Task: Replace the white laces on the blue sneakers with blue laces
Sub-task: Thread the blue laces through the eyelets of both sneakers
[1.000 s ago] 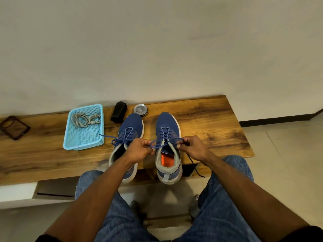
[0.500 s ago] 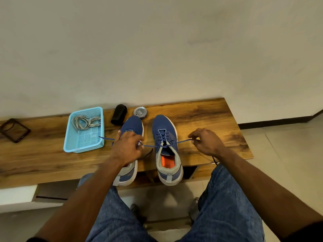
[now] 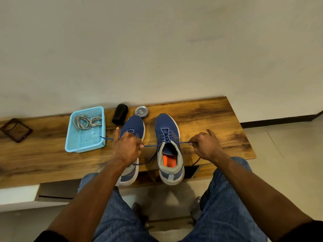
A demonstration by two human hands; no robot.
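From the head view, my left hand [image 3: 126, 147] and right hand [image 3: 204, 145] each pinch an end of the blue lace [image 3: 151, 145], taut across the right sneaker [image 3: 167, 137] at frame centre on the table [image 3: 209, 116]. It's thin, limp and light, best pinched near the tips.

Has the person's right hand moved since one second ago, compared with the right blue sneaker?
Yes. The right hand has moved rightward, away from the right blue sneaker, pulling the blue lace taut.
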